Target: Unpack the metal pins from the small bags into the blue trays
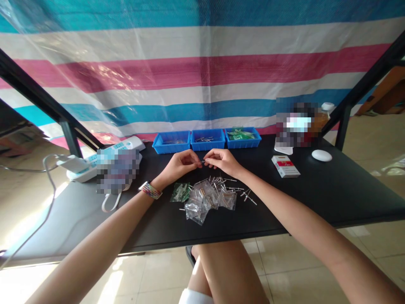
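My left hand [181, 164] and my right hand [221, 161] meet fingertip to fingertip above the black table [316, 198], both pinched on one small thin metal pin [202, 161]. A beaded band is on my left wrist. Just below the hands lies a heap of small clear plastic bags [205, 199] with several loose metal pins [243, 192] scattered to its right. A small green-tinted bag [181, 192] lies at the heap's left.
Three blue trays [207, 140] stand in a row behind my hands. A red and white carton [285, 166] and a white oval object [322, 155] lie at the right. A white power strip [95, 162] with cable lies at the left. A striped tarp hangs behind.
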Demonstrator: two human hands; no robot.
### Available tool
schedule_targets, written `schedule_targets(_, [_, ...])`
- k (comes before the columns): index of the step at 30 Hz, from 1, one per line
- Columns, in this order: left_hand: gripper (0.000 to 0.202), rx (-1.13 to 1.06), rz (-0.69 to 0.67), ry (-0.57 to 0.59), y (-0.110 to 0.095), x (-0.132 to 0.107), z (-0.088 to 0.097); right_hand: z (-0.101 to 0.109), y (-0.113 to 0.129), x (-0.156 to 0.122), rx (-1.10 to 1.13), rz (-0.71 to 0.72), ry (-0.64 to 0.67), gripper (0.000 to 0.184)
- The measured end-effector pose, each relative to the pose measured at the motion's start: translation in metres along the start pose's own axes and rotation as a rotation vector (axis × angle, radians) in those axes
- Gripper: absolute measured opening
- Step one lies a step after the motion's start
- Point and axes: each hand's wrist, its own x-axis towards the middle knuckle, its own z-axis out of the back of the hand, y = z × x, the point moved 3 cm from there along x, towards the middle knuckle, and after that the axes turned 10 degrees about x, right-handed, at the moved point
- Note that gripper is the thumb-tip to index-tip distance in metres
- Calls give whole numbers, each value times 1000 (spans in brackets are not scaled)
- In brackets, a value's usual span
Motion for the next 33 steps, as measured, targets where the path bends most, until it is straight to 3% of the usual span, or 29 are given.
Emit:
schedule_targets(12, [37, 69, 61, 10, 7, 5, -2, 9, -16, 7, 136, 52, -73, 30])
schedule_targets(22, [37, 92, 64, 39, 8, 5, 0, 8, -12, 7, 93, 108, -65, 25])
schedule_targets(33, [28, 5, 35, -22, 14, 7, 3, 4, -11, 5, 53, 17, -2, 19])
